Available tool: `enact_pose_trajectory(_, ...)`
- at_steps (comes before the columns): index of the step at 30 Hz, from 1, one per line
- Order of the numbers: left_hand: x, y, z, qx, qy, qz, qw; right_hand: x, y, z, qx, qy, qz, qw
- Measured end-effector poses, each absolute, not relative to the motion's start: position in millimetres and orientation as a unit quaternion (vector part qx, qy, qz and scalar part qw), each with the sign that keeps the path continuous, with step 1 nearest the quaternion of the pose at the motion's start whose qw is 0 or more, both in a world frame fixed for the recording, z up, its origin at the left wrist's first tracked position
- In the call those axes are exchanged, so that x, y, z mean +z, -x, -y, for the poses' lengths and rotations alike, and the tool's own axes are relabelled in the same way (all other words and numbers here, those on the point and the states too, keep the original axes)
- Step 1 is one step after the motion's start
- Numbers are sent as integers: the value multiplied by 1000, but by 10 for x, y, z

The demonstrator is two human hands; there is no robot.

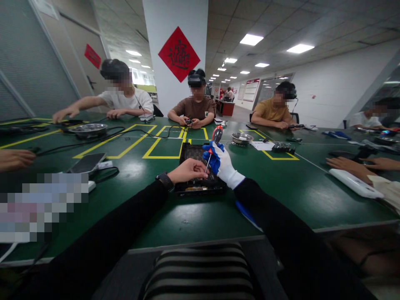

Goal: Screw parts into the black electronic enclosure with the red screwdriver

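Observation:
My right hand (pixel 224 163), in a white and blue work glove, is closed round a screwdriver (pixel 218 134) with a red and grey handle. The screwdriver tilts slightly, and its shaft runs down past my left fingertips. My left hand (pixel 189 170) is bare, with a dark watch (pixel 165 180) at the wrist. Its fingers are pinched beside the lower shaft; whatever they hold is too small to make out. Beneath both hands lies an open black case (pixel 218 190) with small dark parts inside. The screwdriver's tip and much of the case's inside are hidden or blurred.
Metal bowls (pixel 242 138) stand farther back on the green table (pixel 150 225). Black electronic parts (pixel 283 147) lie to the right. On the left are a phone-like slab (pixel 87 163) and dark cables (pixel 78 146). A white device (pixel 354 183) sits at right. Several people work around the table.

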State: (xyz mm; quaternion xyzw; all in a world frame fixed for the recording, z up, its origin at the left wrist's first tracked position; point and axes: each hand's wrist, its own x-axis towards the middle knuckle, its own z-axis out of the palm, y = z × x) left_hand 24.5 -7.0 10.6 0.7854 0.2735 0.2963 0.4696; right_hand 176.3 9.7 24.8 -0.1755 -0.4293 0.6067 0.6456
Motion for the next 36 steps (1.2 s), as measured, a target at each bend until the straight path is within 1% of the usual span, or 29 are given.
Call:
enact_pose_trajectory(2, 105, -245, 69, 297, -784, -275, 470, 270, -1770, -83, 617, 178, 420, 641)
enact_pose_trajectory(7, 106, -244, 65, 297, -785, -279, 466, 330, -1829, -63, 703, 144, 396, 573)
enact_pose_trajectory(10, 103, -245, 61, 300, -787, -273, 464, 311, -1846, -92, 711, 125, 402, 564)
enact_pose_trajectory(13, 104, -245, 61, 304, -796, -268, 449, 279, -1830, -122, 707, 121, 411, 563)
enact_pose_trajectory(16, 112, -244, 62, 304, -804, -267, 435, 273, -1804, -118, 685, 127, 413, 587)
enact_pose_trajectory(22, 127, -241, 73, 306, -799, -272, 441, 311, -1774, -41, 642, 161, 411, 627)
enact_pose_trajectory(29, 120, -242, 75, 302, -795, -271, 450, 278, -1751, -56, 621, 168, 421, 640)
enact_pose_trajectory(32, 118, -237, 70, 302, -794, -271, 452, 290, -1767, -62, 639, 167, 408, 631)
enact_pose_trajectory(36, 115, -228, 64, 301, -796, -266, 454, 337, -1811, -38, 692, 148, 394, 586)
